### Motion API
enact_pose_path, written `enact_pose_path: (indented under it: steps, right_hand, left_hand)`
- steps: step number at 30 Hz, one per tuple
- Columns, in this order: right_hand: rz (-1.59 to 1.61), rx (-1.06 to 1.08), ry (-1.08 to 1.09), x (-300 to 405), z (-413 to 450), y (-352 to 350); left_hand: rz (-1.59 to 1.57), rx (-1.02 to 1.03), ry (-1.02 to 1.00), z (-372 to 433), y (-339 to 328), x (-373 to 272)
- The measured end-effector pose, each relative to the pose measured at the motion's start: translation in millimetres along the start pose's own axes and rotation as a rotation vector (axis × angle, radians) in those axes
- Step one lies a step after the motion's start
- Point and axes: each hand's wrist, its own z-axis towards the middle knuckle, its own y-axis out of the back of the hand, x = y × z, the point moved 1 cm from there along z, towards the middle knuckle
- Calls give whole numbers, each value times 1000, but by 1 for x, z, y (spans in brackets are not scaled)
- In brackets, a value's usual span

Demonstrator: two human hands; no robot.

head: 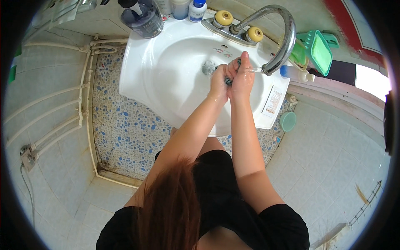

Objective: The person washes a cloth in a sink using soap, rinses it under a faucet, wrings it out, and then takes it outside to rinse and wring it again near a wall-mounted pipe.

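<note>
Over the white washbasin (pixel 175 81), my left hand (pixel 220 81) and my right hand (pixel 242 78) press together around a small dark green-grey cloth or scrubber (pixel 228 81). Only bits of it show between the fingers, so its exact kind cannot be told. The right thumb points up. A thin stream of water runs from the curved chrome faucet (pixel 281 40) onto the right hand. Foam and water lie by the drain (pixel 208 67), left of the hands.
A dark pump bottle (pixel 145 20) and a small white bottle with a blue cap (pixel 197 12) stand on the basin's back left. Two yellow tap knobs (pixel 223 18) flank the spout. Green soap dishes (pixel 320 53) and a lying pump bottle (pixel 295 73) are at the right.
</note>
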Motion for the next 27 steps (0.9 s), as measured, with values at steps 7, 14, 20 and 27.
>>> enact_pose_path:
  steps: [7, 14, 20, 27]
  right_hand:
    - [47, -12, -81, 9, 7, 2]
    - [-79, 123, -96, 17, -1, -2]
    - [-99, 126, -54, 18, -2, -1]
    - [-682, 58, 413, 26, 1, 1]
  left_hand:
    - [419, -41, 33, -6, -2, -7]
    - [460, 141, 417, 3, 20, -27]
    - [172, 193, 530, -16, 7, -30]
    - [119, 171, 180, -30, -27, -34]
